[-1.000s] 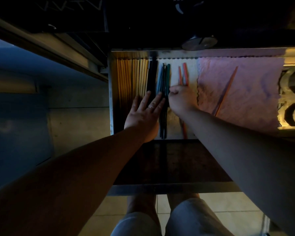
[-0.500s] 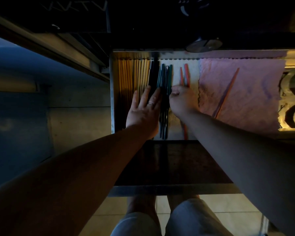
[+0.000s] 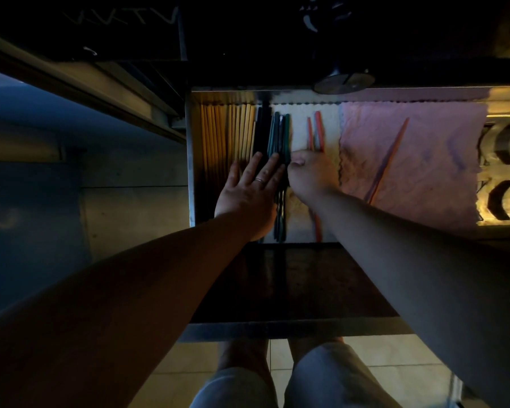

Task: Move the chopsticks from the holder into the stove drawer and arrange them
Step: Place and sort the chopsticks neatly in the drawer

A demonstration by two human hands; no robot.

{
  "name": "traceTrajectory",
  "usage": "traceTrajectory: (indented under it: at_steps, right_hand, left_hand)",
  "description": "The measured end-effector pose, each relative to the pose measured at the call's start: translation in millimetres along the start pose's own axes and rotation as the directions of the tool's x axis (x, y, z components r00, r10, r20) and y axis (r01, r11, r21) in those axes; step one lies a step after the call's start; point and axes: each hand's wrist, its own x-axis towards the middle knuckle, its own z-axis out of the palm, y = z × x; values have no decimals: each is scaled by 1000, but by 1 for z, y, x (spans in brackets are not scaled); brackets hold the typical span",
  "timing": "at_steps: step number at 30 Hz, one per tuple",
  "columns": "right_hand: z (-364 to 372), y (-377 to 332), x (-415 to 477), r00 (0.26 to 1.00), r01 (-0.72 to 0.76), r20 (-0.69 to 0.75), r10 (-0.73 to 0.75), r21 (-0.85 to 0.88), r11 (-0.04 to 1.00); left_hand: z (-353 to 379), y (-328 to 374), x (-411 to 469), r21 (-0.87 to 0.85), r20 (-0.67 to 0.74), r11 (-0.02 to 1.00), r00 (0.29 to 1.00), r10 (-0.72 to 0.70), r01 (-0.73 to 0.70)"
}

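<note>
The open stove drawer [image 3: 192,160] holds chopsticks laid in rows: yellow wooden ones [image 3: 218,134] at the left, then black ones [image 3: 262,128], teal ones [image 3: 281,131] and two red ones [image 3: 315,131] on a white liner. A single red chopstick [image 3: 390,157] lies slanted on a pink cloth [image 3: 433,136]. My left hand [image 3: 252,192] rests flat, fingers straight, on the black and teal rows. My right hand [image 3: 309,178] is curled, its fingertips pinching the right edge of the teal bundle and covering the middle of the red pair. The holder is out of view.
A round stove knob [image 3: 345,82] hangs above the drawer's back edge. A patterned metal rack [image 3: 504,178] sits at the drawer's right end. The dark drawer front [image 3: 292,284] lies below my arms. A cabinet wall stands at the left, tiled floor below.
My right hand has shifted left from over the red chopsticks to the teal bundle's edge. My left hand slid slightly farther up the black and teal rows.
</note>
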Motion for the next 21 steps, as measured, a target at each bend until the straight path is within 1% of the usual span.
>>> traceTrajectory:
  at_steps: [5, 9, 12, 14, 17, 18, 19, 20, 21]
  right_hand:
    - [-6, 3, -3, 1000, -21, -2, 21, 123, 992]
    - [-26, 19, -7, 992, 0, -124, 12, 95, 995]
    - [-38, 36, -6, 990, 26, -138, -23, 24, 999]
    - [-44, 47, -5, 992, 35, -124, -34, 2, 999]
    - [-55, 60, -4, 986, 50, -154, -55, -35, 998]
    - [-59, 64, -3, 986, 56, -156, -62, -43, 998]
    - [-65, 68, -3, 984, 67, -161, -73, -44, 997]
    - [-70, 73, -3, 982, 79, -169, -86, -49, 996]
    - [-76, 77, -2, 976, 104, -187, -115, -68, 992]
  left_hand:
    - [-1, 4, -2, 9, 5, 1000, 1000, 11, -11]
    - [-8, 11, -3, 0, -21, 1000, 1000, 8, -8]
    - [-10, 23, 0, 11, -38, 999, 999, 31, -30]
    - [-17, 35, 2, -75, -59, 996, 997, 39, -44]
    - [-27, 58, 7, -248, -143, 969, 989, -22, -14]
    - [-29, 66, 10, -346, -135, 938, 988, -73, 22]
    - [-31, 74, 15, -466, -95, 881, 985, -142, 82]
    - [-32, 82, 19, -576, -49, 803, 974, -221, 153]
    - [-32, 89, 25, -650, -3, 726, 955, -297, 224]
